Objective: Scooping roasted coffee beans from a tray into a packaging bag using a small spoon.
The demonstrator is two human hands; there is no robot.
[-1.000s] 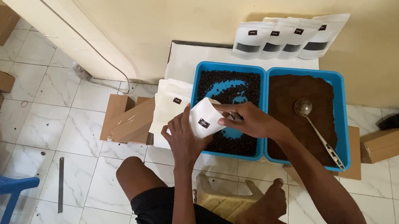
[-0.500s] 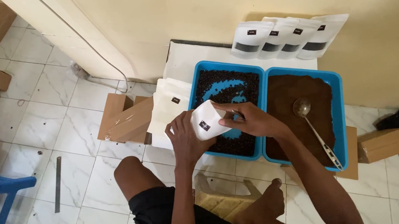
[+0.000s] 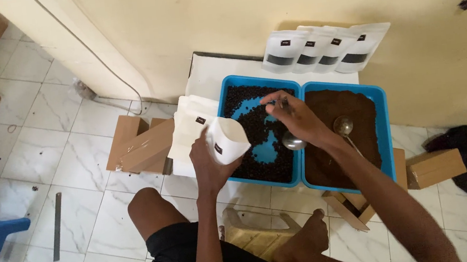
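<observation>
I am seeing two blue trays side by side against the wall: the left tray [image 3: 228, 94] holding dark beans, the right tray [image 3: 380, 110] holding brown grounds with a second spoon [image 3: 343, 127] lying in it. Filled white pouches [image 3: 326, 51] are leaning behind them.

Risk: I judge beans could be spilling onto the tile floor [image 3: 70, 171] if the pouch mouth is tilting or sagging.

My left hand [image 3: 209, 165] is gripping the open white pouch [image 3: 226, 140] over the bean tray, fingers wrapped around it. My right hand [image 3: 297, 119] is pinching a metal spoon [image 3: 293, 140], bowl low beside the pouch.
</observation>
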